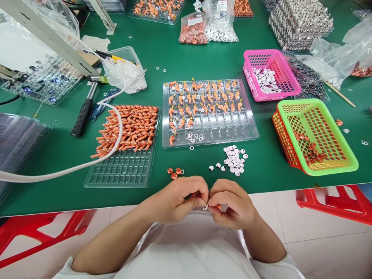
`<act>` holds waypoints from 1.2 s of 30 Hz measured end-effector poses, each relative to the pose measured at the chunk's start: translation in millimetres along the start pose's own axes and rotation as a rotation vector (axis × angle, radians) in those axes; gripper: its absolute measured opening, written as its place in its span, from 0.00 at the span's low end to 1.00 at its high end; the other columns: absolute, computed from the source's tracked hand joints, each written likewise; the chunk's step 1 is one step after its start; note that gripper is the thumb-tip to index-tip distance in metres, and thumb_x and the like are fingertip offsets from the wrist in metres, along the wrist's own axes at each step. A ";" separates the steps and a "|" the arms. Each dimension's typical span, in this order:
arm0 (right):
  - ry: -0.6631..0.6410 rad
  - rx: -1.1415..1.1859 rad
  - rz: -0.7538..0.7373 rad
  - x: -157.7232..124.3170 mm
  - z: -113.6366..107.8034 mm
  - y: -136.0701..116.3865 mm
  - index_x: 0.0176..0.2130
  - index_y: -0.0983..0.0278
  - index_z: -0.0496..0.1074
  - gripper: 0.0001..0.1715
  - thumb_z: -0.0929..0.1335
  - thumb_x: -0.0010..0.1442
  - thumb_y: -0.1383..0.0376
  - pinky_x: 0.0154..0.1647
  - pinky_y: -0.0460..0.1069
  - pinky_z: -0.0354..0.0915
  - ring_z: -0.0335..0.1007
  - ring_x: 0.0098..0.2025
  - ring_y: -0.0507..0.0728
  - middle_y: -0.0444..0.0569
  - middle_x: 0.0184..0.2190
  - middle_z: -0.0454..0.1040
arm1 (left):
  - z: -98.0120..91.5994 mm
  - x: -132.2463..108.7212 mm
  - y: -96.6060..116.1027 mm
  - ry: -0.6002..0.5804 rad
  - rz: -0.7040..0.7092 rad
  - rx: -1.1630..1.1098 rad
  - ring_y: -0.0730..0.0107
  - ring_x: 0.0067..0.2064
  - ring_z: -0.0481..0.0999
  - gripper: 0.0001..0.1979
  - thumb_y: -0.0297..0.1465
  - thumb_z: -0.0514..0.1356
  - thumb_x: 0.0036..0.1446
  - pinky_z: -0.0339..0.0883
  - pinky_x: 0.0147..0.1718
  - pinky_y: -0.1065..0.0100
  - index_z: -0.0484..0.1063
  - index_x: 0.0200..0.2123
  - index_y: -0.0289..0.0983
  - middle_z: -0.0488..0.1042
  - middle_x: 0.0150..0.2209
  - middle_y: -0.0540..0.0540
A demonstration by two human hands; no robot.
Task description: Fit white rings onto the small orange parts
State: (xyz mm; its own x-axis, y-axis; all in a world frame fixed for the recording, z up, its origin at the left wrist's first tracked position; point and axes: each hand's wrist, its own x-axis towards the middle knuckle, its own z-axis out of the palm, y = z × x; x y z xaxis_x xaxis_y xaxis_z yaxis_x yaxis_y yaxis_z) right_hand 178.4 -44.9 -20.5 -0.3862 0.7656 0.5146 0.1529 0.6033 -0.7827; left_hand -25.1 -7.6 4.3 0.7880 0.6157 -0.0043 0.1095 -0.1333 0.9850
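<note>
My left hand and my right hand meet at the near edge of the green table, fingers pinched together on a tiny white ring between them. Just beyond my hands lie three small orange caps and a little heap of white discs. Further out a clear compartment tray holds rows of orange hook-shaped parts in its far half and a few white rings. To its left a second clear tray carries a pile of orange parts.
A green basket with orange caps and a pink basket with white discs stand at the right. A hammer, a white hose, bags of parts and stacked trays lie around. Red stools sit under the table.
</note>
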 end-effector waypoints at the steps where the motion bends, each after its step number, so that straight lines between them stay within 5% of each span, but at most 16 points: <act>1: 0.001 0.003 0.003 0.2 0.0 0.0 0.39 0.60 0.68 0.14 0.67 0.56 0.78 0.25 0.47 0.62 0.63 0.26 0.51 0.45 0.28 0.71 | 0.8 -0.2 0.0 0.009 0.016 0.015 0.72 0.34 0.69 0.07 0.22 0.54 0.63 0.63 0.34 0.73 0.68 0.33 0.36 0.71 0.31 0.48; 36: 0.039 -0.058 -0.031 0.2 1.5 2.8 0.39 0.61 0.68 0.16 0.67 0.55 0.79 0.27 0.47 0.64 0.65 0.27 0.52 0.46 0.28 0.72 | 10.6 -3.9 -6.2 0.127 0.109 0.093 0.73 0.34 0.66 0.09 0.18 0.52 0.63 0.62 0.33 0.73 0.64 0.36 0.37 0.69 0.33 0.48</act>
State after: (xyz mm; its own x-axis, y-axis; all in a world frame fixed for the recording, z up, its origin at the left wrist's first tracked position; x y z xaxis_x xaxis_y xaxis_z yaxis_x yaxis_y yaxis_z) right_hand 177.4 -43.3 -23.1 -0.3559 0.7537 0.5526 0.1940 0.6380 -0.7452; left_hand -22.4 -17.4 -3.7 0.7159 0.6861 0.1297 0.0875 -0.2724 0.9582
